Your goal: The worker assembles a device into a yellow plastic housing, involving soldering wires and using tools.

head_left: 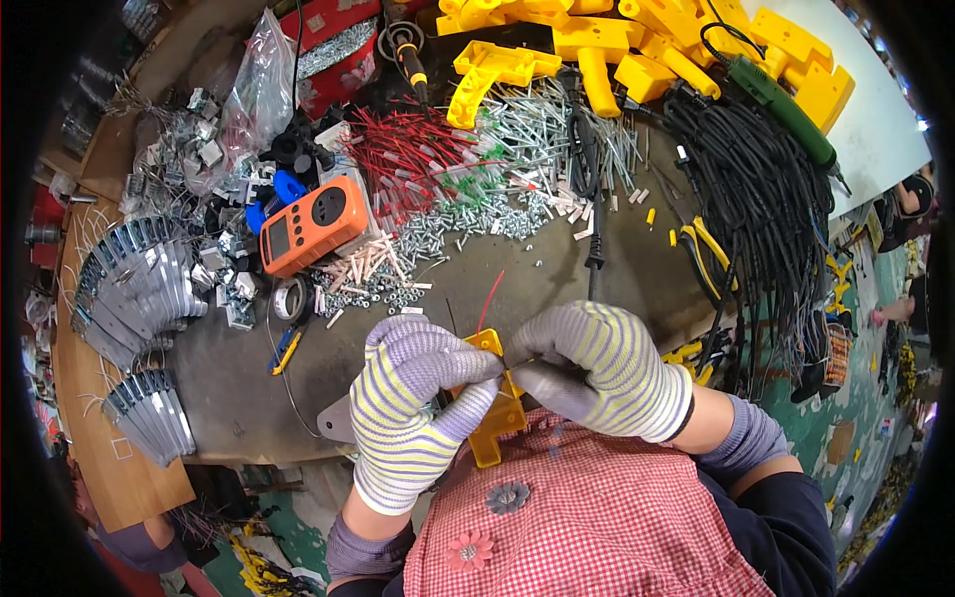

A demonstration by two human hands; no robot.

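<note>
My left hand (pixel 408 398), in a grey glove with yellow stripes, grips a yellow plastic housing part (pixel 494 418) held upright close to my chest. My right hand (pixel 597 368), in the same kind of glove, pinches something thin at the top of that part, where a red wire (pixel 489 298) rises from it. What the right fingers hold is mostly hidden by the glove.
On the dark workbench (pixel 239 388) lie an orange meter (pixel 310 226), a heap of screws (pixel 468 221), red wires (pixel 418 149), black cables (pixel 761 199), yellow housings (pixel 597 45), a green power tool (pixel 781 99), metal strips (pixel 134 284), a tape roll (pixel 289 298).
</note>
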